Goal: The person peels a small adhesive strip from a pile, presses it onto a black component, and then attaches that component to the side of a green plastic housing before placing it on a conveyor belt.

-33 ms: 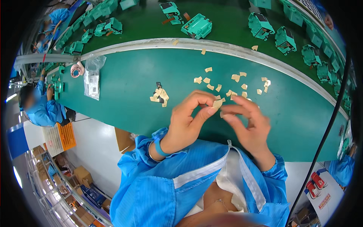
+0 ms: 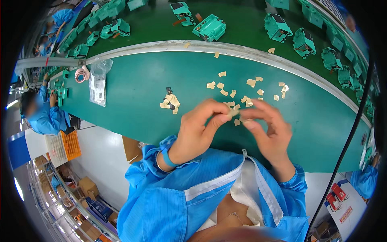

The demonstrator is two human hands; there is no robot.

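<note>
Centre of the frame, and the left hand (image 2: 199,124) is pinching a pale yellow scrap (image 2: 234,112), thumb and forefinger pressing together on it. Just to its right the right hand (image 2: 271,131) is hovering, thumb and fingertips nearly meeting; blur is hiding whether they are gripping anything. That scrap is looking thin and feather-light, probably bendy and easily creased, perhaps sticky on one face, though the picture isn't showing that; an edge or corner is seeming the safest hold. Beyond the fingers, loose scraps (image 2: 220,85) are lying spread over the green table (image 2: 137,92), some close under the fingertips and crowding that spot. Left of centre, a small pile (image 2: 171,101) is mixing yellow scraps with black bits. Upper left, a clear bag (image 2: 98,86) is sitting beside a tape roll (image 2: 81,75). Across the top, a pale rail (image 2: 161,47) is separating the table from green casings (image 2: 210,28).
</note>
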